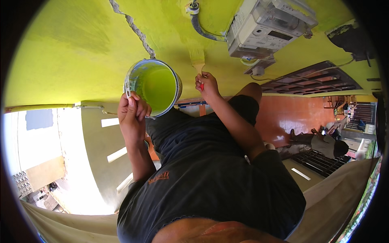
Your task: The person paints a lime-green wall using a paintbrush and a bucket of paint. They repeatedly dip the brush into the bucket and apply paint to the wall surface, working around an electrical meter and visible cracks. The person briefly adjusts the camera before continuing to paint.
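Observation:
My left hand grips the handle of a plastic bucket, which is tipped so that I see into it. Yellow-green paint coats its inside and lies in it. In my right hand is a paintbrush with a red part showing below the fingers. Its bristles touch the yellow-green wall, where streaky strokes show just above them. A jagged grey crack runs down the wall to behind the bucket's rim.
An electricity meter with a grey corrugated conduit is fixed on the wall at right. Below it are a wall socket, a loose cable and a dark window grille. A person is on the orange tiled floor.

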{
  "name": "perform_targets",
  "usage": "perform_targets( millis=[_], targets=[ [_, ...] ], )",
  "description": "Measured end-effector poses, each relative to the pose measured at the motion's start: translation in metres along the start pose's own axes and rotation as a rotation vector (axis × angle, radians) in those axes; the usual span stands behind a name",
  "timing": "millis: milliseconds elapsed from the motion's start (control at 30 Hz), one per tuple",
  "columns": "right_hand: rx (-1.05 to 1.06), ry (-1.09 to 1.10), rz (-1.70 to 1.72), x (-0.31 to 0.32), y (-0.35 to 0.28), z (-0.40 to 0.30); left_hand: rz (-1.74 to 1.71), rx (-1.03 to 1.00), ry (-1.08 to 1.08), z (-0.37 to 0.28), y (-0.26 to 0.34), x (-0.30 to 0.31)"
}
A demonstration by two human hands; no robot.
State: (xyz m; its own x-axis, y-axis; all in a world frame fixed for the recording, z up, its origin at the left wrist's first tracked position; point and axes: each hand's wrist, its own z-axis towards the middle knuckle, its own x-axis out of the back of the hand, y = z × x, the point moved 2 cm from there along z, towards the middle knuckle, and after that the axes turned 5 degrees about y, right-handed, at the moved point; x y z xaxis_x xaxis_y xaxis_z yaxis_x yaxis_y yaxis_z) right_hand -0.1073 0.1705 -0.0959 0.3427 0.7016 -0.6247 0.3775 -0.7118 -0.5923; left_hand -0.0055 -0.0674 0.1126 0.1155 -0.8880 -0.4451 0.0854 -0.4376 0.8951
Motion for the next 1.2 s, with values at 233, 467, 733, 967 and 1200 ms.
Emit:
perform_targets(
  millis=[233,467,733,967,1200],
  targets=[
    [-0.042,-0.083,0.082,-0.003,-0.034,-0.024,0.012,0.029,-0.02,-0.002,-0.006,-0.003],
    [0.019,-0.161,0.15,-0.04,-0.071,-0.075,-0.039,0.047,-0.057,0.003,-0.018,-0.009],
    [0.042,0.109,0.013,0.036,-0.016,0.014,0.011,0.065,-0.131,0.011,-0.038,-0.021],
    [0.02,0.234,-0.029,0.109,-0.02,-0.025,-0.03,0.195,-0.261,0.011,-0.065,-0.046],
    [0.159,0.174,-0.47,0.157,-0.096,-0.113,-0.071,0.34,-0.381,0.01,-0.112,-0.072]
  ],
)
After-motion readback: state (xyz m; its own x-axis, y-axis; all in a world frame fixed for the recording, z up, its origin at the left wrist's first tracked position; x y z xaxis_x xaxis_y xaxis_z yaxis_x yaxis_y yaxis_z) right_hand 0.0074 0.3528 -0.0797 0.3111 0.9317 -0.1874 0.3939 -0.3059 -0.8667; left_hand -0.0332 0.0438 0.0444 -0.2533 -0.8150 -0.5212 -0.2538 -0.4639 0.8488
